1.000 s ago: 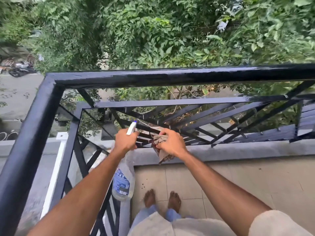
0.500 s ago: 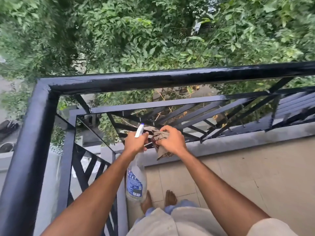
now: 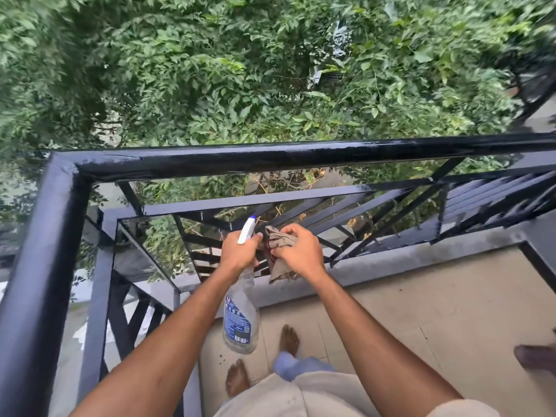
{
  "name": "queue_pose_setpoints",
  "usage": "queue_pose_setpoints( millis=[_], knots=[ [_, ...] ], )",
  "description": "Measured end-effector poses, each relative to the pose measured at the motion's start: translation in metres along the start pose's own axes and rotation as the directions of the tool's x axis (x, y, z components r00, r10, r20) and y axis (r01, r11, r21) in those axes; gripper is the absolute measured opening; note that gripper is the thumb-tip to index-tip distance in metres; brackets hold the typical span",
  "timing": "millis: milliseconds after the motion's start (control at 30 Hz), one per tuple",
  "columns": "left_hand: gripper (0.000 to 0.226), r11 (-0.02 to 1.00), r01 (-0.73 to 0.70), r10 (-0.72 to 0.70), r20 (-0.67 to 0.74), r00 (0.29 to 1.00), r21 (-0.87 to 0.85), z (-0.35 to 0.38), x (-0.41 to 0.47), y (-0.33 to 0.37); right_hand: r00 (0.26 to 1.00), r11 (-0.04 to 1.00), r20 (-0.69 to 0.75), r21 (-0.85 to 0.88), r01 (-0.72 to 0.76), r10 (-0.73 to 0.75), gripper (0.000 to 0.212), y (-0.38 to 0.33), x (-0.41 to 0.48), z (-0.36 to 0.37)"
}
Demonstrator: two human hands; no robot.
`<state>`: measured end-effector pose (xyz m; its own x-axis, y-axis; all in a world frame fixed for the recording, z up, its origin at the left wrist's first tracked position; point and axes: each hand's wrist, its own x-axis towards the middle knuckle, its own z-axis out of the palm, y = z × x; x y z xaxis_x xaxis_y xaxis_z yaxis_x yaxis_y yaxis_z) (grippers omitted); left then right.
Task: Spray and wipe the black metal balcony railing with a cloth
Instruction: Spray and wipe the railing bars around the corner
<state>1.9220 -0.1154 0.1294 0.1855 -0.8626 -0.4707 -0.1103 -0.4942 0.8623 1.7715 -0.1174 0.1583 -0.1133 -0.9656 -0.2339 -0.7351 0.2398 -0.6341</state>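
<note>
Seen from above, at the balcony corner, the left hand (image 3: 240,255) is wrapped round the neck of a clear spray bottle (image 3: 239,320). Its white trigger head (image 3: 247,230) points up and outward, and the blue-labelled body hangs below the fist. The right hand (image 3: 302,251) clenches a crumpled brown cloth (image 3: 279,239), bunched at the diagonal bars (image 3: 376,207) of the lower panel. Whether the cloth actually touches the metal cannot be told, since the fingers cover that spot. The two hands sit just beside each other, nearly touching. The black metal balcony railing (image 3: 270,156) crosses the view and turns at the left corner, and its top rail shows a wet-looking sheen. Bare feet (image 3: 288,338) stand on the tiled floor (image 3: 421,311), and dense foliage (image 3: 240,70) lies beyond and below the rail. The step in hand appears to be the wiping of the inner lattice, with the sprayer held ready for the next burst. The next move probably calls for aiming the nozzle at an unwiped bar and squeezing the trigger. The cloth would then be folded round that narrow bar and drawn along its length. The grip on both items should stay firm, since anything dropped through the open gaps would be lost below.
</note>
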Motion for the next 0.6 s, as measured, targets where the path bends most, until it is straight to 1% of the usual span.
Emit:
queue_pose_setpoints(
  millis=[100, 233, 300, 367, 467, 600],
  knots=[
    [0.028, 1.000, -0.026, 0.026, 0.005, 1.000, 0.000, 0.004, 0.000, 0.004, 1.000, 1.000, -0.017, -0.003, -0.006, 0.005, 0.034, -0.001, 0.002, -0.005],
    [0.024, 0.997, -0.071, 0.071, 0.095, 0.993, -0.002, 0.006, -0.002, 0.013, 0.998, 1.000, -0.058, 0.001, -0.010, 0.010, 0.032, -0.001, 0.005, -0.011],
    [0.026, 0.997, -0.076, 0.073, 0.081, 0.994, 0.026, 0.006, 0.000, 0.013, 0.995, 0.999, -0.099, 0.023, -0.024, 0.026, 0.032, 0.000, 0.007, -0.010],
    [0.029, 0.997, -0.062, 0.060, 0.058, 0.996, 0.036, 0.005, 0.002, 0.014, 0.986, 0.998, -0.167, 0.068, -0.006, 0.017, 0.031, 0.003, 0.009, -0.008],
    [0.027, 0.998, -0.055, 0.054, 0.027, 0.998, 0.028, 0.000, 0.002, 0.013, 0.968, 0.994, -0.248, 0.086, 0.069, -0.046, 0.036, 0.002, 0.013, -0.002],
    [0.028, 0.989, -0.094, 0.094, 0.005, 0.996, 0.112, -0.012, 0.000, 0.007, 0.941, 0.982, -0.281, -0.033, 0.186, -0.188, 0.041, -0.017, 0.022, 0.011]
  ],
)
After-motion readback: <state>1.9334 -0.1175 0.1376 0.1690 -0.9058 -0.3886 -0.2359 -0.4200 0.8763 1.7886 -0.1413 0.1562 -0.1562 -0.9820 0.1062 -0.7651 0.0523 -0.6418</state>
